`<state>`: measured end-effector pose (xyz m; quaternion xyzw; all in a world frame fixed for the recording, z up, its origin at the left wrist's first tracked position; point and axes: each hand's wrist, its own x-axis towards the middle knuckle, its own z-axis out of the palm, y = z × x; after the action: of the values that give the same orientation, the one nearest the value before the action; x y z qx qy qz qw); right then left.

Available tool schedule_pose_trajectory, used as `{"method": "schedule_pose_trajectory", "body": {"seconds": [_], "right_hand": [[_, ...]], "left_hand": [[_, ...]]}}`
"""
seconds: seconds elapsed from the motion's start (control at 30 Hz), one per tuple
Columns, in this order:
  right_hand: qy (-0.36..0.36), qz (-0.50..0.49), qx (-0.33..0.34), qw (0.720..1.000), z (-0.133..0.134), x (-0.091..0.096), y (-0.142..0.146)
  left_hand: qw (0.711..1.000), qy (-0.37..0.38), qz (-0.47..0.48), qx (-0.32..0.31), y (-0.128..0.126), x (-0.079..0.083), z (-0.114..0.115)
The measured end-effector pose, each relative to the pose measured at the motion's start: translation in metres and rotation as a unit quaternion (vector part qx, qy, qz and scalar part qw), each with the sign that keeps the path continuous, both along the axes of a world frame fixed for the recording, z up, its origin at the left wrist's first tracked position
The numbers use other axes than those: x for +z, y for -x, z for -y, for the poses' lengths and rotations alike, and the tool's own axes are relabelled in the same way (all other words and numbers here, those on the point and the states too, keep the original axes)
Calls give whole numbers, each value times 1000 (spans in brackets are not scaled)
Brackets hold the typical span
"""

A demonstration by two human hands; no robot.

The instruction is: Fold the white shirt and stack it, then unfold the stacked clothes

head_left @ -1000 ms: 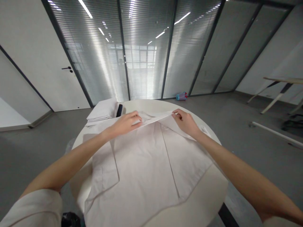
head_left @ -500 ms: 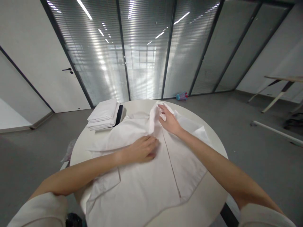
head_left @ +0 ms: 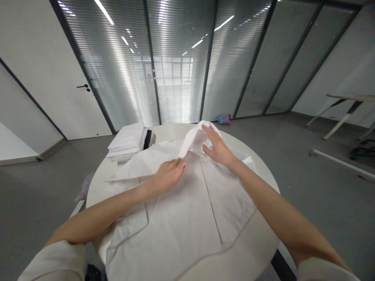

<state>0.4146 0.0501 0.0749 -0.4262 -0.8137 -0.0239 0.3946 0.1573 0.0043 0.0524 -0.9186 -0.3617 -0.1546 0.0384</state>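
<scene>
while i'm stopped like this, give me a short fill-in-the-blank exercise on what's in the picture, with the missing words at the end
1. The right hand is at a raised part of the garment, whose colour is ____.
2. The hand nearer the folded white stack is the person's ____ one.
3. Judging by its curved edge, the shape of the table is ____.
4. Beyond the table, a blue-and-purple container rests on the ____.

Missing words: white; left; round; floor

there are two hands (head_left: 169, 175), one garment (head_left: 178, 234), one folded stack (head_left: 128, 138), one round table (head_left: 252, 236).
</scene>
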Motion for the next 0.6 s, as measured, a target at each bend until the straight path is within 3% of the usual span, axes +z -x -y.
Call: {"method": "schedule_pose_trajectory", "body": {"seconds": [0.07, 0.13, 0.23, 0.4, 0.6], "right_hand": [[13, 4, 6, 1000, -1, 0, -5], [30, 7, 10, 999, -1, 0, -8], [44, 15, 20, 999, 1, -3, -6], [61, 41, 36, 997, 6, -9, 3], [68, 52, 32, 996, 5, -12, 3]], "left_hand": [[1000, 18, 13, 19, 5, 14, 2], [998, 66, -6, -2, 6, 18, 1], [992, 104, -53, -56, -4, 3, -4], [994, 33, -84, -65, -29, -28, -13], [991, -3, -116, -64, -33, -32, -16]]}}
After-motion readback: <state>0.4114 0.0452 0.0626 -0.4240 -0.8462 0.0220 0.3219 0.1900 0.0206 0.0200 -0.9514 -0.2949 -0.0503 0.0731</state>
